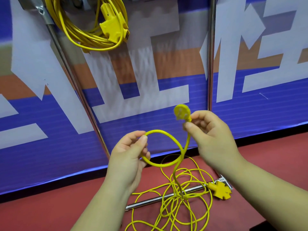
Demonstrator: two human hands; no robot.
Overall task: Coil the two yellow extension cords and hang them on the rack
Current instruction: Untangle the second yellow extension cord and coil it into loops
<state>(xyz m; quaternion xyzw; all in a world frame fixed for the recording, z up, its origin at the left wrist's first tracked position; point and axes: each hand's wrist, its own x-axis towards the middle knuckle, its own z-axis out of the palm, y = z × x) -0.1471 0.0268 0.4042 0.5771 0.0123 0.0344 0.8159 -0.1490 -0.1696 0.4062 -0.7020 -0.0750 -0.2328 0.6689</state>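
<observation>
at upper left, one coiled yellow cord (96, 45) hangs on the metal rack (66, 64). lower centre, the left hand (128, 157) has thumb and fingers curled around a single loop of the second yellow cord (161, 165). to its right, the right hand (213, 135) pinches that cord just below its round plug (182, 112). beneath both hands, the remainder lies tangled on the red floor (50, 205), ending in a cross-shaped socket block (222, 190) at right.
</observation>
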